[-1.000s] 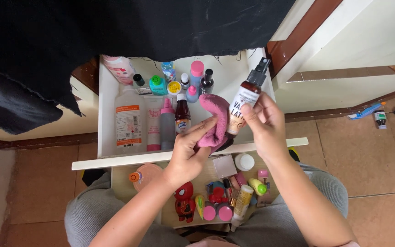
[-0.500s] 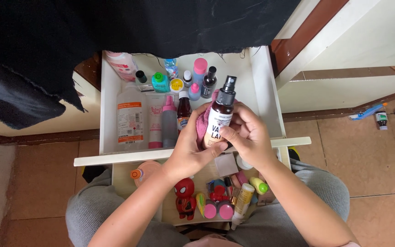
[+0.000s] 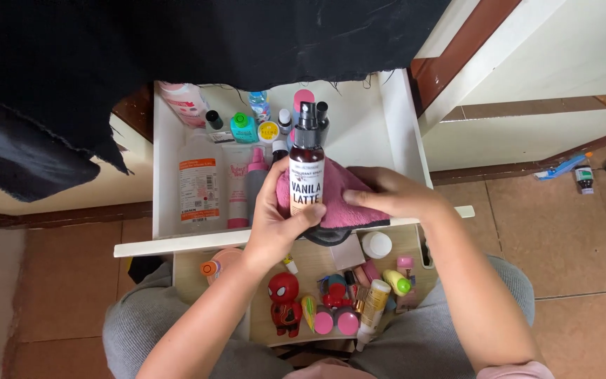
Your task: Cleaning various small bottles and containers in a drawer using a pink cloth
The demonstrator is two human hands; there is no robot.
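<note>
My left hand [image 3: 273, 221] grips a brown spray bottle [image 3: 306, 179] with a black pump top and a pale label, upright over the open white drawer [image 3: 177, 245]. My right hand [image 3: 391, 195] holds a pink cloth [image 3: 348, 203] pressed against the right side and back of the bottle. The cloth drapes over the drawer's front edge. Both hands meet above the drawer's right half.
The drawer holds a large clear bottle [image 3: 198, 181], a pink tube [image 3: 236, 184] and several small bottles at the back. A lower wooden tray [image 3: 415, 245] by my knees carries a red figure-shaped bottle [image 3: 283, 303] and small cosmetics. Black fabric [image 3: 177, 42] hangs above. Tiled floor at right bears small items [image 3: 583, 179].
The spray bottle passed from my right hand into my left and moved left, standing upright. The pink cloth went from my left hand to my right.
</note>
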